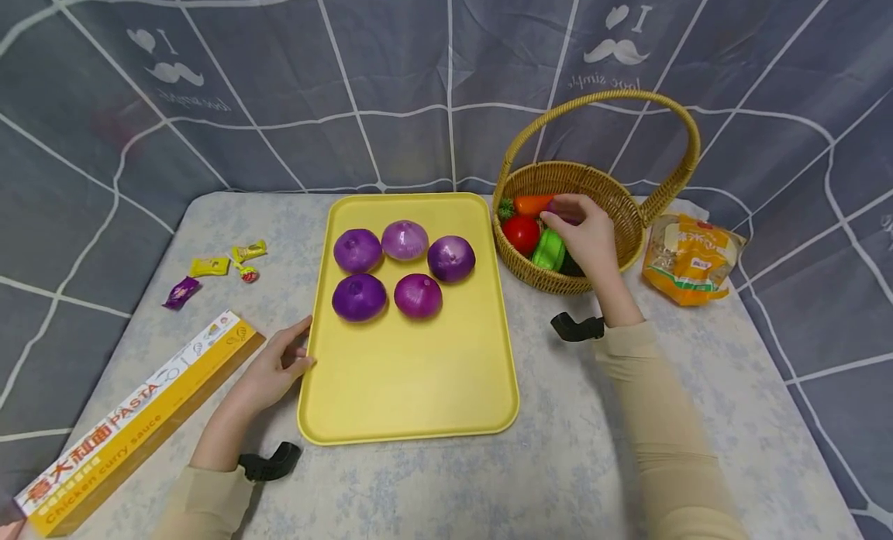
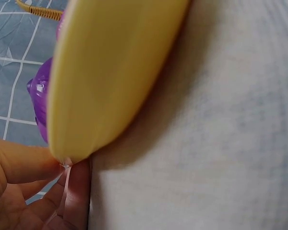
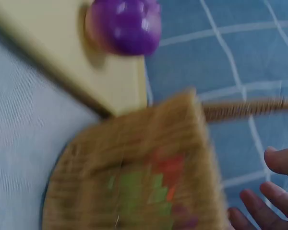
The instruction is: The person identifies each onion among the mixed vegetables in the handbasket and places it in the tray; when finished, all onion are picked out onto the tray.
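Note:
Several purple onions (image 1: 418, 296) sit on the upper half of a yellow tray (image 1: 412, 385). My left hand (image 1: 275, 369) pinches the left rim of that tray, thumb and fingers meeting at its edge in the left wrist view. Over the wicker basket (image 1: 530, 273) is my right hand (image 1: 589, 234), its fingers loosely bent and apart in the right wrist view, with nothing seen between them. A purple thing (image 3: 185, 220) lies low in the basket, mostly hidden. Beside it are a red tomato (image 1: 521, 234), an orange carrot (image 1: 533, 205) and a green vegetable (image 1: 549, 251).
The basket's tall handle (image 1: 628, 95) arches above the right hand. Right of the basket lies an orange and clear food bag (image 1: 691, 257). A long pasta box (image 1: 139, 424) lies at the left, with several wrapped candies (image 1: 210, 266) behind it. A grey curtain (image 1: 405, 67) hangs behind the table.

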Tool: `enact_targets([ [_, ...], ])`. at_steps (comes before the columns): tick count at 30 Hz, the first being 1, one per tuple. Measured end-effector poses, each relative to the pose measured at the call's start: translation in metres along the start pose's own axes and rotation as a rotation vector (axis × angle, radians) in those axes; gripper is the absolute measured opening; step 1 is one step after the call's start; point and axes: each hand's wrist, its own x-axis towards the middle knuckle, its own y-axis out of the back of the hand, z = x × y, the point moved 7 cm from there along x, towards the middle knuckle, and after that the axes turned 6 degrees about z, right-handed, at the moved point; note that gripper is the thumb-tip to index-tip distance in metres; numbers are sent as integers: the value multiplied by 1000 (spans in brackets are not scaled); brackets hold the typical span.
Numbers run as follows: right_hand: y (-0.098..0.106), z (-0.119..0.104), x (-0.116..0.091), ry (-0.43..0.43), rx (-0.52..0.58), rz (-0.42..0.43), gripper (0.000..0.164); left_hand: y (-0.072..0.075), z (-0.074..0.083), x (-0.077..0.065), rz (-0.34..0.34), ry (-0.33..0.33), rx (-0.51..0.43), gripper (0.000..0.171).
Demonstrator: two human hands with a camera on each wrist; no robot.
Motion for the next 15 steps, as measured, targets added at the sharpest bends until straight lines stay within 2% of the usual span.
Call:
enact_targets([
  [4, 15, 20, 10, -70, -30, 59, 53, -1, 0, 0, -1, 7, 1, 66],
  [10, 23, 29, 21, -88, -87, 117, 62, -1, -1, -1, -1, 26, 1, 67],
  [15, 20, 41, 30, -156, -127, 64, 80, -1, 0, -1, -1, 24, 3, 66],
])
